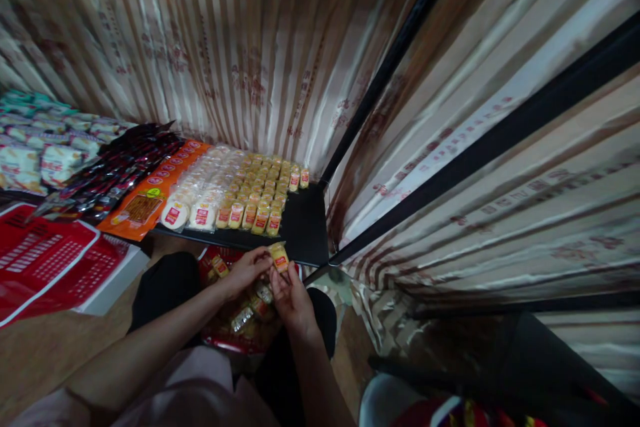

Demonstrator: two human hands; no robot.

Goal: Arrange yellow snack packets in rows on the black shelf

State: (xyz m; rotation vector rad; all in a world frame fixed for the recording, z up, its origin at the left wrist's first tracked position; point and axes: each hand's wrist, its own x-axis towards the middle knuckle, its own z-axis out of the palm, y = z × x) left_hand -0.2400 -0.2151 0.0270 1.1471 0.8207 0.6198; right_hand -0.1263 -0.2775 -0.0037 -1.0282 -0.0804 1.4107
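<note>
Both hands meet over the lap: the left hand (245, 271) and right hand (291, 299) pinch one small yellow snack packet (279, 257) between fingertips, just below the black shelf's (305, 230) front edge. Its red label is too blurred to read. A red bag (240, 330) beneath lies half hidden by the hands.

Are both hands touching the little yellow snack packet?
Touching. The head view shows the left hand and the right hand both pinching the small yellow snack packet, fingertips on its edges, just in front of the black shelf.
</note>
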